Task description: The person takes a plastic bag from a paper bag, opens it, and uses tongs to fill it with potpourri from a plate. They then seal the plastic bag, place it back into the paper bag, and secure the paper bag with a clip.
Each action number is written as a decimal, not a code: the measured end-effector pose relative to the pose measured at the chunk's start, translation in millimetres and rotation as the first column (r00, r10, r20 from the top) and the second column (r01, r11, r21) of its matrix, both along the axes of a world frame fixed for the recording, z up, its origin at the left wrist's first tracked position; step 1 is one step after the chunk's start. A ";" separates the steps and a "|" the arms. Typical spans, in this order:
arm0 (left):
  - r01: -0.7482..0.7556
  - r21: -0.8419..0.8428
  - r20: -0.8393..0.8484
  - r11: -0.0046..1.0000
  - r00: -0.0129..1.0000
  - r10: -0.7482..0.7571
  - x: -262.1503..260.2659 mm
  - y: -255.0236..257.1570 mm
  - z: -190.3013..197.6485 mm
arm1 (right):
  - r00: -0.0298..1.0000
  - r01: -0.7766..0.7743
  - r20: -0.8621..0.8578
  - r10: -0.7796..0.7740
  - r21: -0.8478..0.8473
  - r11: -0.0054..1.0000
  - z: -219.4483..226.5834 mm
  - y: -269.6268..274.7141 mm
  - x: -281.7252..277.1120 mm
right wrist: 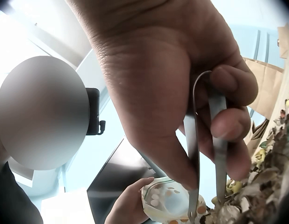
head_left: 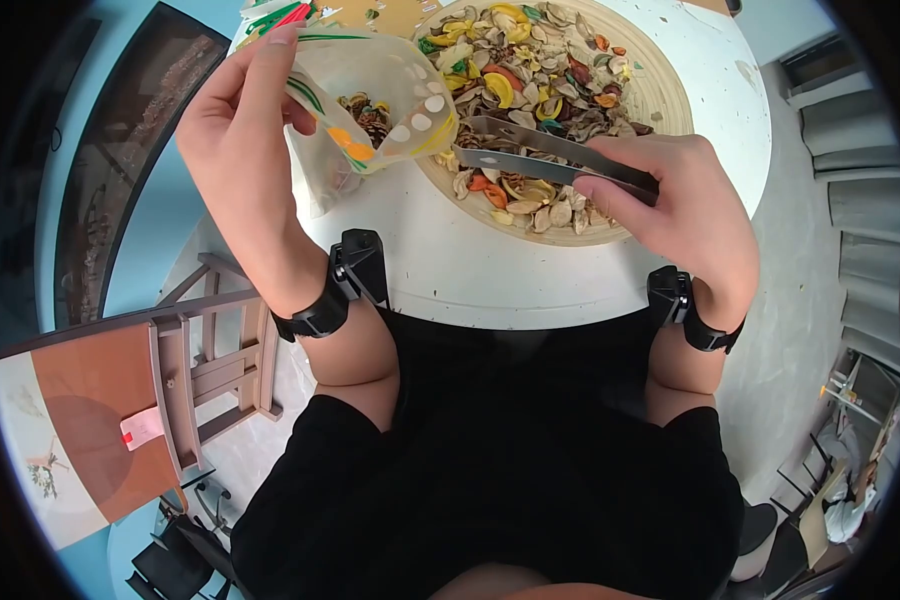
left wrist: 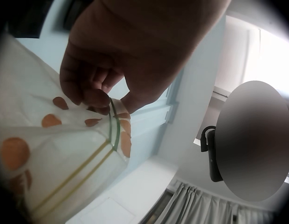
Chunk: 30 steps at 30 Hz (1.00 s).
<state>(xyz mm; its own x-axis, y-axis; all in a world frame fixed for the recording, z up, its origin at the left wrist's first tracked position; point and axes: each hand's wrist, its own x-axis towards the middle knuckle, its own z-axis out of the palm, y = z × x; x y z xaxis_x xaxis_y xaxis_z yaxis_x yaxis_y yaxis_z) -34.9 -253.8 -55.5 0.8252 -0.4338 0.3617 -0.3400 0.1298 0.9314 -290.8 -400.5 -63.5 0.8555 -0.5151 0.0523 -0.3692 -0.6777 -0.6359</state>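
At the upper left of the head view, the left hand point(head_left: 245, 130) pinches the rim of a translucent dotted bag point(head_left: 410, 95), whose mouth faces the plate; dried pieces and a pine cone show inside. The same bag point(left wrist: 65, 154) hangs from the fingers of the left hand point(left wrist: 121, 56) in the left wrist view. The right hand point(head_left: 685, 200) grips metal tongs point(head_left: 530, 165), their two arms apart, tips over the dried petals point(head_left: 560, 120) beside the bag. In the right wrist view, thumb and fingers of the right hand point(right wrist: 168, 84) hold the tongs point(right wrist: 220, 158), tips at the petals.
A round woven plate point(head_left: 670, 90) carries the petals on a white round table point(head_left: 450, 285). Green and red packaging point(head_left: 280, 15) lies behind the left hand. Small crumbs dot the table's right side. A wooden chair frame point(head_left: 215, 370) stands at the lower left.
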 end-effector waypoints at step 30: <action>0.090 0.056 0.004 0.994 0.996 -0.091 -7.4 -7.2 -4.4 | 0.880 0.472 -0.052 -0.472 -0.016 0.882 -6.2 -36.5 -19.6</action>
